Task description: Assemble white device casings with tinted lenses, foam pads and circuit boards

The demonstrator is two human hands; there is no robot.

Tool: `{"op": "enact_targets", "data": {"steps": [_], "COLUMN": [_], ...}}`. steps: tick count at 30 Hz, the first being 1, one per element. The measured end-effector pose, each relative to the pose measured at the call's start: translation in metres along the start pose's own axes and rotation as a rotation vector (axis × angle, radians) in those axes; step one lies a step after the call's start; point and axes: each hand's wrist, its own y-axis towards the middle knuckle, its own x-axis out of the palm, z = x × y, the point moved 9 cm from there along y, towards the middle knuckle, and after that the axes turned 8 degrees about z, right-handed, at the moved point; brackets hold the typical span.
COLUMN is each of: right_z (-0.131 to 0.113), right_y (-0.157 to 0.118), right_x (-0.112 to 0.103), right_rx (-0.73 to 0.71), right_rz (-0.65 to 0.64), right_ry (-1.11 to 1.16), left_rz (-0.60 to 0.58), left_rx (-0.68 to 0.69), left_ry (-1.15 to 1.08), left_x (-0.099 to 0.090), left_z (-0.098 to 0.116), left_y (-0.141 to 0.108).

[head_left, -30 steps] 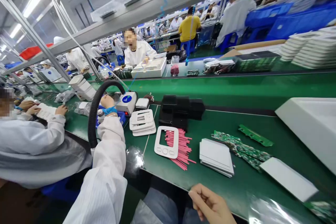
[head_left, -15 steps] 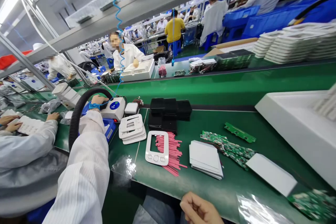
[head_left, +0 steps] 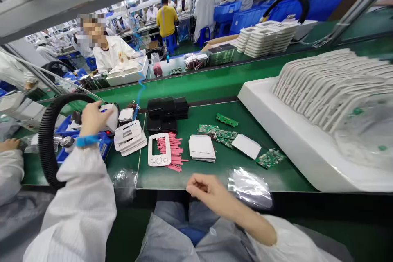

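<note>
My left hand (head_left: 93,118), with a blue band at the wrist, is raised over a blue bin (head_left: 102,147) and beside a white box-shaped device (head_left: 109,116). Its fingers are apart and nothing shows in them. Small round metal parts (head_left: 66,142) lie in the bins below it. Above the table's front edge is my right hand (head_left: 205,190), fingers curled in, with nothing visible in them. Beyond it sit a stack of white rectangular plates (head_left: 202,147) and a white front frame (head_left: 159,160) with button openings, lying partly over pink strips (head_left: 175,151).
White frames (head_left: 130,138) are stacked near black rectangular pieces (head_left: 167,110). Green circuit boards (head_left: 219,134) lie right of centre. A large white foam tray (head_left: 276,131) of upright white parts fills the right. A black hose (head_left: 46,139) arches at left. A co-worker (head_left: 107,55) sits opposite.
The view has swung right, bringing more of the foam tray in. My left hand has lifted off the white device, its fingers now apart. My right hand stays curled near the table edge.
</note>
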Motion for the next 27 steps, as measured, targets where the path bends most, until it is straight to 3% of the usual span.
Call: {"op": "enact_targets", "data": {"steps": [2, 5, 8, 12, 17, 23, 27], "right_z": [-0.031, -0.06, -0.06, -0.058, -0.063, -0.057, -0.059], "right_y": [0.01, 0.039, 0.081, 0.13, 0.165, 0.167, 0.163], "right_x": [-0.025, -0.056, -0.062, -0.04, -0.007, 0.008, 0.008], "right_rx": [-0.157, -0.326, -0.351, -0.418, -0.5, -0.561, -0.587], "right_rz": [0.066, 0.176, 0.177, 0.139, 0.091, 0.025, 0.046], "right_ry": [-0.217, -0.656, -0.992, -1.085, -1.189, -1.289, -1.308], "left_rz": [-0.035, -0.29, -0.315, -0.239, -0.218, -0.242, -0.255], "left_rx": [0.039, 0.346, 0.359, 0.29, 0.302, 0.26, 0.209], "left_ry": [-0.086, -0.357, -0.334, -0.238, -0.266, -0.261, -0.313], "left_x": [0.004, 0.037, 0.072, 0.098, 0.089, 0.089, 0.086], "left_z": [0.027, 0.084, 0.087, 0.059, 0.038, 0.01, 0.007], "left_y": [-0.052, -0.151, -0.208, -0.218, -0.214, -0.215, -0.212]}}
